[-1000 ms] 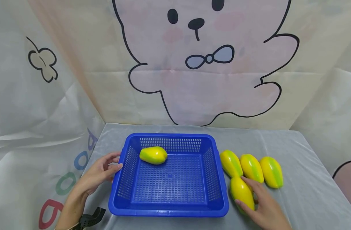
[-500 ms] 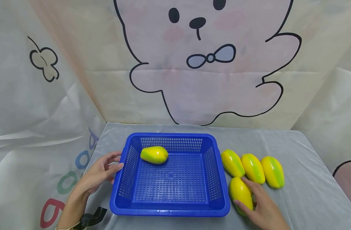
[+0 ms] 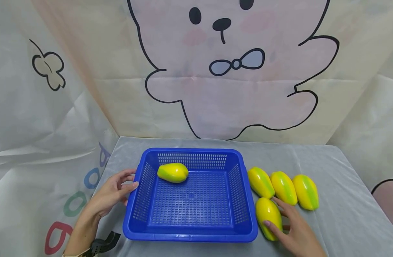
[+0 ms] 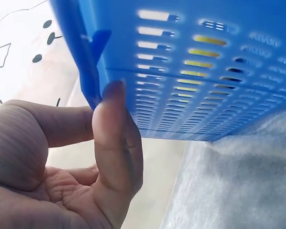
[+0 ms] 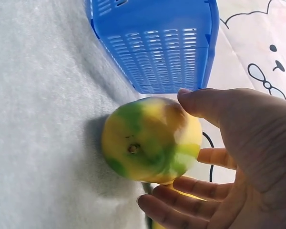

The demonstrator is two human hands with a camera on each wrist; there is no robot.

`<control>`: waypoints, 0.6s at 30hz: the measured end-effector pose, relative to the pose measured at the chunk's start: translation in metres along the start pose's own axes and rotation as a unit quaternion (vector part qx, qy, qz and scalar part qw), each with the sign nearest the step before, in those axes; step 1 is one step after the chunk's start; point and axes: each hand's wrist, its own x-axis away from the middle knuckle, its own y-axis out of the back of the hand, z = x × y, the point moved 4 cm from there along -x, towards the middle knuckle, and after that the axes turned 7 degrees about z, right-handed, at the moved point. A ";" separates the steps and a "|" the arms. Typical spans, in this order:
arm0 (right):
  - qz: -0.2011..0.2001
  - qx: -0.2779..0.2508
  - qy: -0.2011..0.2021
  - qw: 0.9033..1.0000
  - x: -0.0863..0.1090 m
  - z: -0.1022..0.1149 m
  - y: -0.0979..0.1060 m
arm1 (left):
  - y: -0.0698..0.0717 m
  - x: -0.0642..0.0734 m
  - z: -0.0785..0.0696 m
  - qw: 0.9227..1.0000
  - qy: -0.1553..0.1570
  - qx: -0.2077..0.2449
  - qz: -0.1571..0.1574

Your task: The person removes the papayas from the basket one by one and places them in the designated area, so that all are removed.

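Note:
My left hand (image 3: 114, 191) pinches the left rim of a blue perforated plastic basket (image 3: 190, 238); the left wrist view shows the thumb and fingers at its edge. Inside the basket, toward the back left, lies one yellow-green papaya (image 3: 173, 173). To the basket's right, my right hand (image 3: 296, 228) holds another papaya (image 3: 268, 217) low on the cloth. In the right wrist view its thumb is on one side of this papaya (image 5: 148, 143) and curled fingers are at the other. Three more papayas (image 3: 282, 188) lie in a row just behind it.
A grey cloth (image 3: 341, 214) covers the table. A fabric backdrop with a cartoon bear (image 3: 235, 100) hangs right behind the table's back edge, and a printed sheet (image 3: 55, 142) closes the left side. A black wristband (image 3: 103, 244) is on the left wrist.
The papaya at my right hand has shifted slightly left and turned, coming apart from the row behind. My left hand and the basket stay put; the head view has shifted a little.

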 end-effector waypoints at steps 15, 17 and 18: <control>-0.080 -0.006 0.043 0.996 0.003 0.009 0.018 | 0.001 0.002 -0.006 1.000 0.014 -0.004 0.012; -0.116 -0.002 0.070 0.991 0.003 0.013 0.024 | 0.002 0.002 -0.006 1.000 0.021 -0.003 0.014; -0.132 -0.001 0.083 0.988 0.003 0.015 0.028 | 0.003 0.002 -0.006 1.000 0.023 -0.005 0.014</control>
